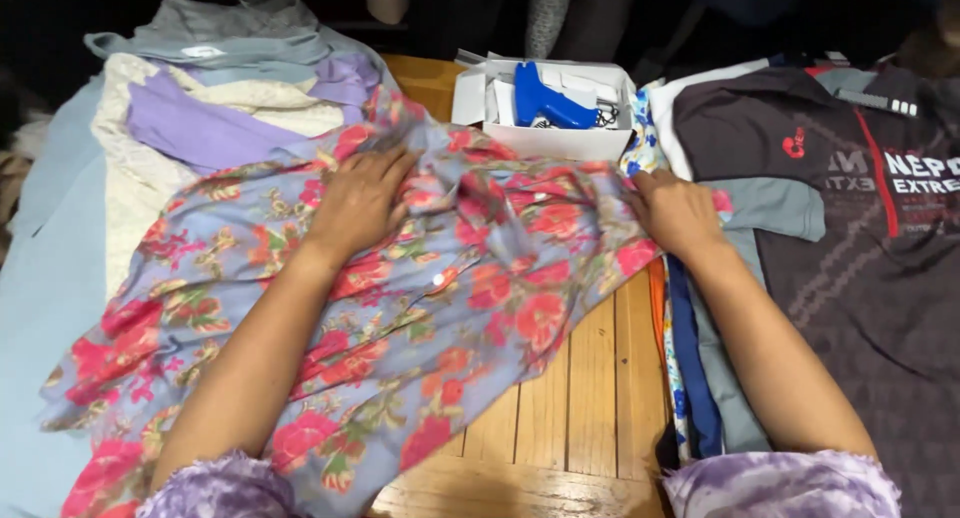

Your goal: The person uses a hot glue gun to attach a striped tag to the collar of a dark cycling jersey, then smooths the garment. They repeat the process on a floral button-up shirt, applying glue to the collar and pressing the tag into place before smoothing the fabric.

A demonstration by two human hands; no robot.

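Note:
A blue-grey garment with red flowers (440,308) lies spread over a wooden table (580,398). My left hand (358,200) rests flat on its upper middle, fingers apart and pressing the cloth. At the garment's right edge my right hand (675,210) pinches the fabric, next to a stack of folded clothes.
A white open box (545,128) with a blue tagging gun (548,103) stands at the back centre. Folded lilac, cream and grey clothes (200,108) pile up at the left. A dark grey sports shirt (850,238) tops the stack on the right.

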